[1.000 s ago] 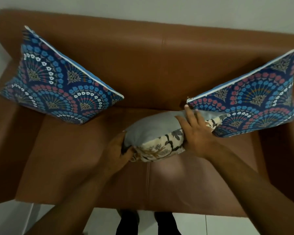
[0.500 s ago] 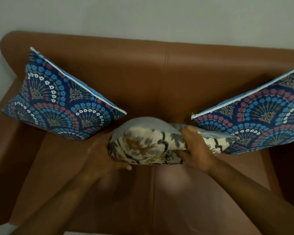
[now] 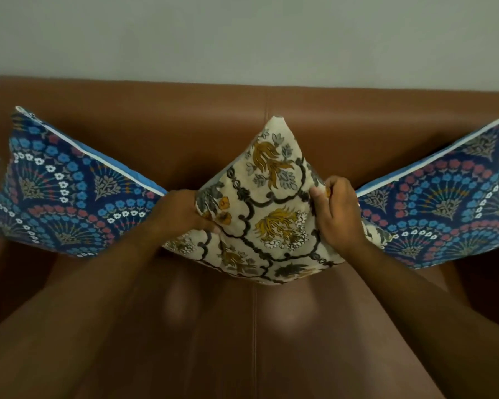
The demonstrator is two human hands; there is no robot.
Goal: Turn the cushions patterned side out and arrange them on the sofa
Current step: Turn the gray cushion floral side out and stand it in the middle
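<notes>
Fingers of the right hand [image 3: 339,210] are curled tight over the right edge of the cream floral cushion [image 3: 267,214], thumb pressed on its patterned face. The left hand [image 3: 182,216] is closed on the opposite edge, fingertips pinching the fabric near the lower left corner. Between them the cushion stands on one point at the middle of the brown sofa [image 3: 185,133], top corner against the backrest seam, floral side facing out. A blue fan-print cushion [image 3: 67,194] leans just beside the left hand, and another blue cushion [image 3: 444,203] just beside the right; both rest against the backrest. Half a second ago the floral cushion lay bunched low on the seat with its grey back partly showing; now it is raised and spread flat.
</notes>
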